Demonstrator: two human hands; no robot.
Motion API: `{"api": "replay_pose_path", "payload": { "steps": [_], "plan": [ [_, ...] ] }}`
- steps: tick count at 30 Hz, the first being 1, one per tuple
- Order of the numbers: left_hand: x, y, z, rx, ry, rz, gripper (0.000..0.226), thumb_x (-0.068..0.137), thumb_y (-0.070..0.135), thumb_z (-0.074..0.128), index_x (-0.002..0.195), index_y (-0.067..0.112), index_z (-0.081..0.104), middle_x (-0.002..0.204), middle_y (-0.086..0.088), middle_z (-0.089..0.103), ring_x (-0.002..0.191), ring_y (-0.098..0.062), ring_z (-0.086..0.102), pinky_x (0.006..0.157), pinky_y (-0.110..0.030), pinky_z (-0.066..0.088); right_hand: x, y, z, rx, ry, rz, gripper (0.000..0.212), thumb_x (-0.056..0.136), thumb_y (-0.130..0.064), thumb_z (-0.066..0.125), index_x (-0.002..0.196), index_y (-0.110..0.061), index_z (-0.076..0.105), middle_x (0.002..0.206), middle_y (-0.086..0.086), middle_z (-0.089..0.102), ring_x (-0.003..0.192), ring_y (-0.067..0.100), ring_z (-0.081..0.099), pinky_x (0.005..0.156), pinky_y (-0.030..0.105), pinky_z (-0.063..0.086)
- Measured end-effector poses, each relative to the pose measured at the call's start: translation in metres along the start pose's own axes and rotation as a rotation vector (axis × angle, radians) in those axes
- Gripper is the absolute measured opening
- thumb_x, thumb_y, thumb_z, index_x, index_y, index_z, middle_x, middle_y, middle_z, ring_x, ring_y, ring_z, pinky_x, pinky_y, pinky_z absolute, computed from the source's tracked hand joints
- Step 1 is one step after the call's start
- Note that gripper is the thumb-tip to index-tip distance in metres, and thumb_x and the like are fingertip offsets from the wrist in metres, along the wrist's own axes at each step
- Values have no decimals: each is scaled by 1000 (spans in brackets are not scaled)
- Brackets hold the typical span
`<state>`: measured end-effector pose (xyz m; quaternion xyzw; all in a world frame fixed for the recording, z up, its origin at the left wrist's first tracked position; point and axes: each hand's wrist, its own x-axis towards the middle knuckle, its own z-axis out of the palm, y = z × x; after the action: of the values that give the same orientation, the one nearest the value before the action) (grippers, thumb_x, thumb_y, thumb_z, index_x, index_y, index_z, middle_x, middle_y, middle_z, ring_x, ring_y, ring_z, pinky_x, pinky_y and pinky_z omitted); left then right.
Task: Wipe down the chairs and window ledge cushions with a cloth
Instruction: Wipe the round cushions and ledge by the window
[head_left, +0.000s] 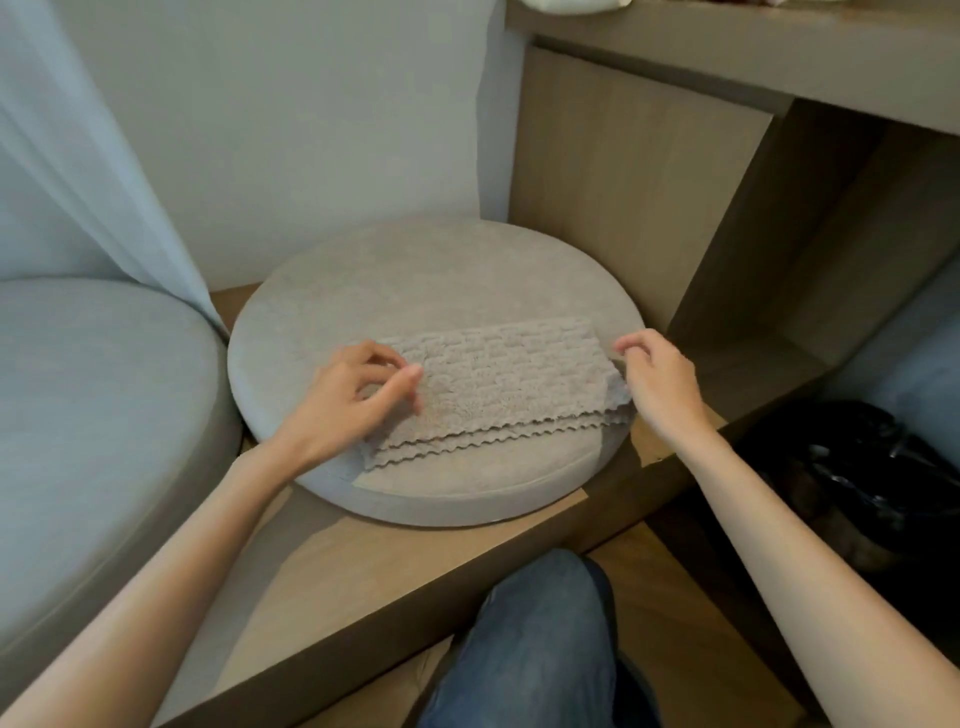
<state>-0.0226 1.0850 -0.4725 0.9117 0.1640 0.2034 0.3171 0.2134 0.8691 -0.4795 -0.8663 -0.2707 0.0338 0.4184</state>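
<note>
**Beige waffle-textured cloth (498, 384) lying folded on a round cushion (415, 270)**

The nubby cloth, zigzag edges stacked in layers, is sitting flat on the fuzzy grey cushion on a wooden ledge (374, 571). The left hand (348, 395) is pinching its 9 o'clock edge, and the right hand (657, 379) is pinching the lifted 3 o'clock corner.

Soft daylight enters from the left; right corner falls dim; edges bend and blur slightly.
</note>
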Motion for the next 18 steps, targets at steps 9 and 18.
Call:
{"api": "replay_pose_path", "payload": {
  "steps": [9,18],
  "plan": [
    [52,-13,15,203,-68,-132,33,94,31,55,126,24,58,126,-8,59,117,-25,52,102,-41,39,13,-27,22,72,-283,297,47,86,-24,70,126,-4,55,124,12,61,109,25,59,95,38,48],
    [39,-39,-20,-181,98,-327,22,95,16,55,116,15,62,112,-7,62,91,-16,57,73,-25,44,-3,-133,24,248,-664,-166,27,88,-44,63,105,-24,67,105,-2,70,92,16,67,75,28,55]
  ]
}}
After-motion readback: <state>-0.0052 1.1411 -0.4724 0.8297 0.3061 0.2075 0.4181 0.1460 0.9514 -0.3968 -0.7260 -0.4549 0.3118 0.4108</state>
